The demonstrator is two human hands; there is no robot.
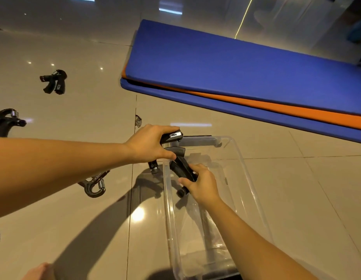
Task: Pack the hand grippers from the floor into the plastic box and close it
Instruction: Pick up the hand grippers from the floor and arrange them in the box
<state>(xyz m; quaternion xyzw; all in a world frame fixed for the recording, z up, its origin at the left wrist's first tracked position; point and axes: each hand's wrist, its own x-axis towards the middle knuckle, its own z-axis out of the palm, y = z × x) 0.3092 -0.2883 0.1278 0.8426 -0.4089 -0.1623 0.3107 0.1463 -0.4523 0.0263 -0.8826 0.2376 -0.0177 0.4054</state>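
**Glossy floor with clear box: both hands holding hand grippers**

Beige tiled floor (84, 122) fills the scene and reflects the ceiling lights. A folded mat (226, 63), blue with an orange layer, lies on the floor at far right.

The plastic box (232, 168) is clear and open-topped. It stands on the floor at near centre-right, with its long side running from near to far.

1. Left hand (149, 145): reaches in from the left with its fingers curled around the upper gripper (173, 136). This is a black unit with a small silver counter window, held at the far left corner of the box. Its knurled knob shows below the hand, just outside the left wall of the box.
2. Right hand (201, 182): reaches in from near right. Its fingers and thumb are wrapped around the handle of the lower gripper (181, 168), a black unit held over the inside of the box near the left wall.
3. The two held units overlap in view. Whether they touch cannot be told.

Units lying on the floor:

- Far gripper (54, 81): black, at far left, well apart from the box.
- Edge gripper (5, 122): black, cut off by the left border.
- Grey gripper (93, 184): spring visible, left of the box, partly hidden by the left forearm.
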